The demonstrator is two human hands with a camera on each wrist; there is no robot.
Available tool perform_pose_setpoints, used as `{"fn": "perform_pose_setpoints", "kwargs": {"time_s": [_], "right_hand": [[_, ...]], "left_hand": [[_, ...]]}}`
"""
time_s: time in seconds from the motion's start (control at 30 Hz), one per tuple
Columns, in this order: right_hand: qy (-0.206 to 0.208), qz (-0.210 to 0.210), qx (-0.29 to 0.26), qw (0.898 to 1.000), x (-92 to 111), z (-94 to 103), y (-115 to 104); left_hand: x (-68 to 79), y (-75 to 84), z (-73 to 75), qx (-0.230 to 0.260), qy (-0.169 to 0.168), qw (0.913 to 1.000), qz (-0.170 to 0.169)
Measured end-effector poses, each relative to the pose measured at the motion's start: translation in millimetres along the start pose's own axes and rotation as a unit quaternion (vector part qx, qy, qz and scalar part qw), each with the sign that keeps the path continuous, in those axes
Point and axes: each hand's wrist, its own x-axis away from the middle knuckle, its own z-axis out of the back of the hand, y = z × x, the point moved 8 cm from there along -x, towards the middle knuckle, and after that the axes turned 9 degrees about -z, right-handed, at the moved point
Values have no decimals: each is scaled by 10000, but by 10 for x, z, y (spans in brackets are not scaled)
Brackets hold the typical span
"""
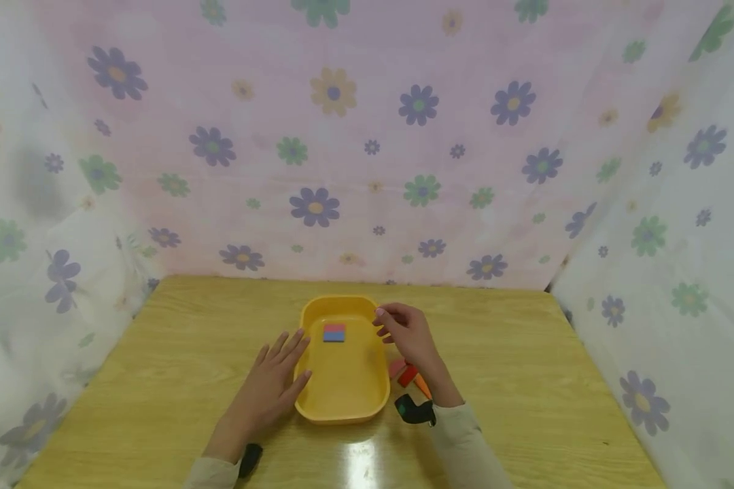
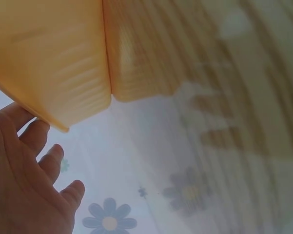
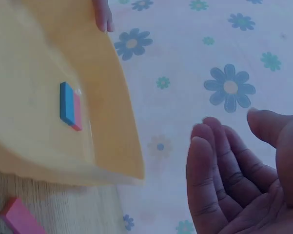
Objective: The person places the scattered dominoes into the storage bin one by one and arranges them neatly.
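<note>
A yellow plastic tray sits on the wooden table, with a blue block and a pink block lying side by side near its far end. My left hand rests its fingers on the tray's left rim; in the left wrist view the fingertips touch the rim's edge. Nothing is in my right hand, which hovers by the tray's far right corner. Its fingers bend slightly, and in the right wrist view a gap shows between the thumb and the fingers.
Right of the tray, partly under my right forearm, lie a red block, an orange block and a pink piece. Flower-printed cloth encloses the table at the back and both sides.
</note>
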Motion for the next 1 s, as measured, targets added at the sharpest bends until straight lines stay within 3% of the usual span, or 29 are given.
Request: {"fn": "perform_pose_setpoints", "kwargs": {"time_s": [0.27, 0.63, 0.8, 1.0], "right_hand": [[610, -122, -418, 9972, 124, 293, 123], [858, -433, -587, 9936, 281, 590, 498], [989, -617, -263, 9928, 385, 688, 684], [1085, -718, 582, 9898, 521, 752, 875]], "left_hand": [[34, -6, -9, 23, -23, 10000, 69], [15, -42, -43, 47, -99, 9998, 138], [15, -62, -57, 88, -124, 9997, 168], [18, -58, -55, 155, -110, 9997, 162]]}}
